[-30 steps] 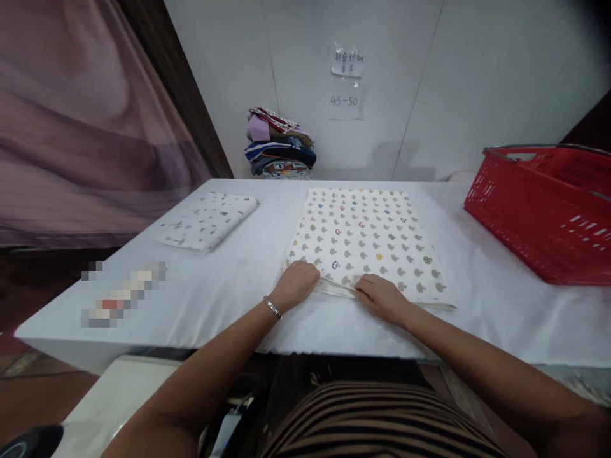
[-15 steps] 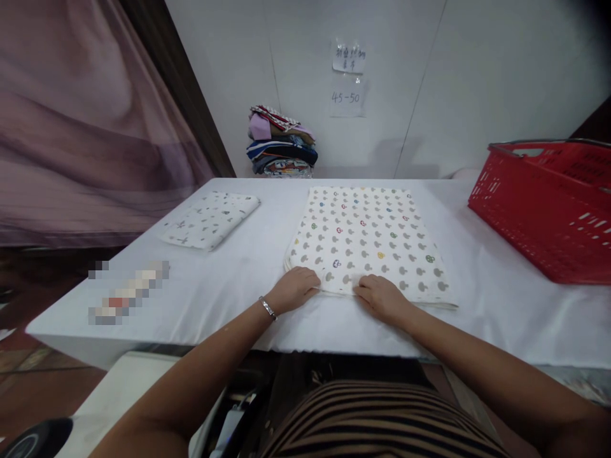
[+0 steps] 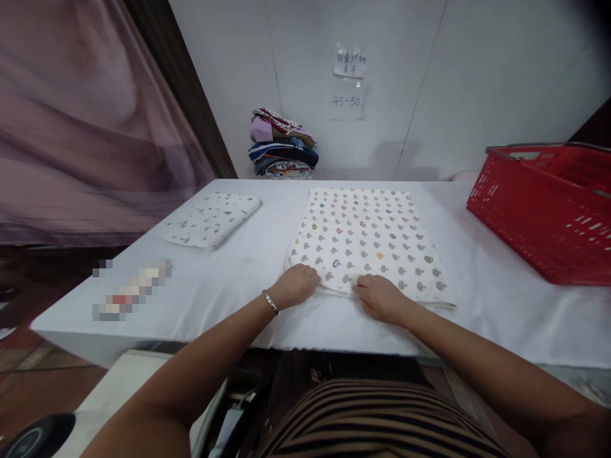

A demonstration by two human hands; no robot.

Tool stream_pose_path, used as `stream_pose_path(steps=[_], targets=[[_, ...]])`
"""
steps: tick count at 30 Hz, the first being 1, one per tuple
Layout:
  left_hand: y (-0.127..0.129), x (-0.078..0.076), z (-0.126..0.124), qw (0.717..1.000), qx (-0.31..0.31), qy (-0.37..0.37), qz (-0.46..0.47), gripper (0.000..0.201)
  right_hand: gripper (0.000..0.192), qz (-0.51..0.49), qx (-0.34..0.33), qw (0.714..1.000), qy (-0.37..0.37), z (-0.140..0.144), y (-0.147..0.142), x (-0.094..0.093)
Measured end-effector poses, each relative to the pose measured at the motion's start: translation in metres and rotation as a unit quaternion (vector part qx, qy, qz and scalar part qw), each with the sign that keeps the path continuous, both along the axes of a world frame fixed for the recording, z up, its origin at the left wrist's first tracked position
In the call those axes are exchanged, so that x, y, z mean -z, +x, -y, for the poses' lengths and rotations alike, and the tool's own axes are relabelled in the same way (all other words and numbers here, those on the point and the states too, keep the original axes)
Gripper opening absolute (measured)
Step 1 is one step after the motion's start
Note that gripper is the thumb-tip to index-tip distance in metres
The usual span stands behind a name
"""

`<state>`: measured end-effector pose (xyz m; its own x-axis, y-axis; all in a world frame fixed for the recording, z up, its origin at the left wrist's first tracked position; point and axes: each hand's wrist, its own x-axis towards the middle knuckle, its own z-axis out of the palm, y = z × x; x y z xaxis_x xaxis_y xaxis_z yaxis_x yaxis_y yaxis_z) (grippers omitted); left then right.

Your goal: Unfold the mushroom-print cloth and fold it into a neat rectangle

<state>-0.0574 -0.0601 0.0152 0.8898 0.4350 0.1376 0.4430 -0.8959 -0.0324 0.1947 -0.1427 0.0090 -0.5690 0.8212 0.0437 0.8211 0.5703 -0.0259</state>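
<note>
L hand and R hand both sit on the near edge of the patterned cloth, which lies flat on the white table, roughly mid-table, its far edge close to the table's far edge. The cloth is cream w/ small grey and coloured mushroom-like prints; layered edges at the near-left corner suggest it's already doubled over. L hand is curled, fingers tucked at the near-left corner, apparently pinching the hem. R hand lies knuckles-up further along the same edge, fingertips curled onto the fabric; can't tell for sure if it grips or just presses.

Step in hand, as I read it: folding the cloth, w/ both hands taking hold of the near edge. Next move prob calls for lifting that edge evenly w/ both hands and carrying it toward the far edge so corners line up; an uneven grip would skew the layers.

Other stuff: a folded cloth w/ a sparser print sits toward the table's far-left corner, well apart from the hands. Red plastic basket at the right edge, contents not visible. Stack of folded fabrics behind the far edge against the wall, paper notes taped above. Pink curtain at left. Thin bracelet on the L wrist.
</note>
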Motion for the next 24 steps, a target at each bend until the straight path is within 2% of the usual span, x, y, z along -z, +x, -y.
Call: stream_pose_path(steps=[5,9,12,19,24], targets=[[-0.003,0.007,-0.003,0.998,-0.026,-0.017,0.058,0.023,0.023,-0.025,0.000,1.000,-0.008,-0.003,0.004,-0.004],[0.001,0.006,-0.002,0.998,-0.048,-0.011,0.041,0.018,0.031,-0.023,0.025,0.999,0.003,-0.007,-0.002,-0.004],[0.005,0.004,0.000,0.998,-0.061,-0.006,0.031,0.012,0.027,-0.012,0.040,0.999,0.015,-0.010,-0.009,-0.003],[0.008,0.007,0.004,0.998,0.000,0.014,0.062,0.011,0.020,-0.023,0.051,0.998,0.016,-0.014,-0.009,0.003],[0.012,0.009,0.007,0.998,-0.013,0.022,0.060,0.014,0.020,-0.030,0.055,0.998,0.004,-0.013,-0.007,0.003]])
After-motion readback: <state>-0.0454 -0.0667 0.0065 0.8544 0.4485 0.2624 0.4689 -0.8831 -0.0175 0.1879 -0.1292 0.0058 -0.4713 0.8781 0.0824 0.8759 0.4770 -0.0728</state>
